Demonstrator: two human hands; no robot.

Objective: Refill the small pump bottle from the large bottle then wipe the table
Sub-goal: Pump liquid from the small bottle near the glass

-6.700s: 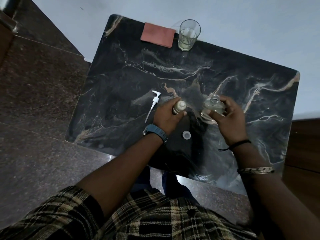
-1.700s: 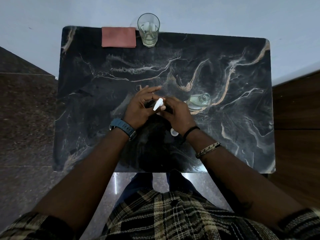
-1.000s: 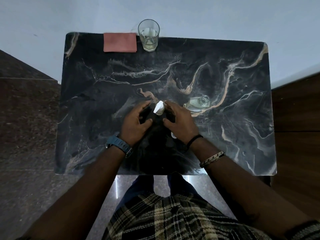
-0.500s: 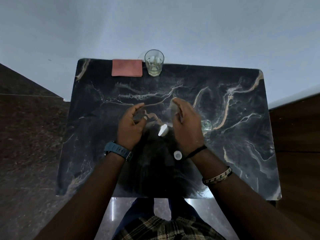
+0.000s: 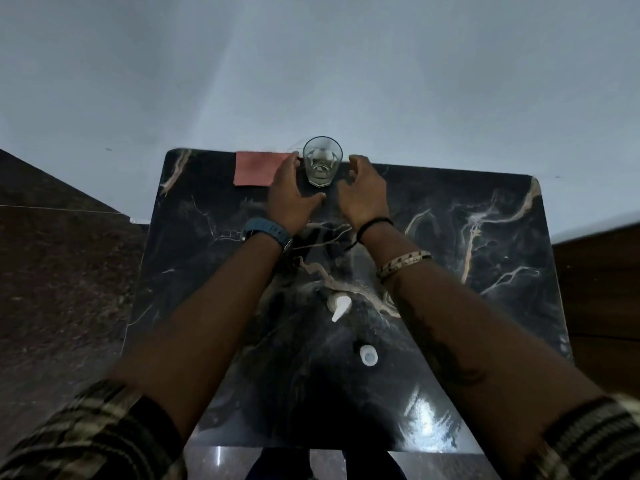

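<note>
The small pump bottle (image 5: 340, 305), with its white pump head on, stands in the middle of the black marble table (image 5: 485, 271), between my forearms. A white cap (image 5: 368, 355) lies nearer to me. At the far edge, my left hand (image 5: 290, 192) and my right hand (image 5: 363, 192) are both open, one on each side of a clear drinking glass (image 5: 322, 161) with a little liquid in it, neither clearly touching it. My left fingers overlap the edge of a folded pink cloth (image 5: 258, 168). The large bottle is hidden behind my right forearm.
A pale wall rises right behind the table's far edge. Dark stone floor lies to the left, a brown wooden surface (image 5: 599, 289) to the right. My checked sleeves fill the bottom corners.
Both hands have let go of the small pump bottle and reached forward to the far edge, on either side of the glass. The camera has tilted up towards the wall.
</note>
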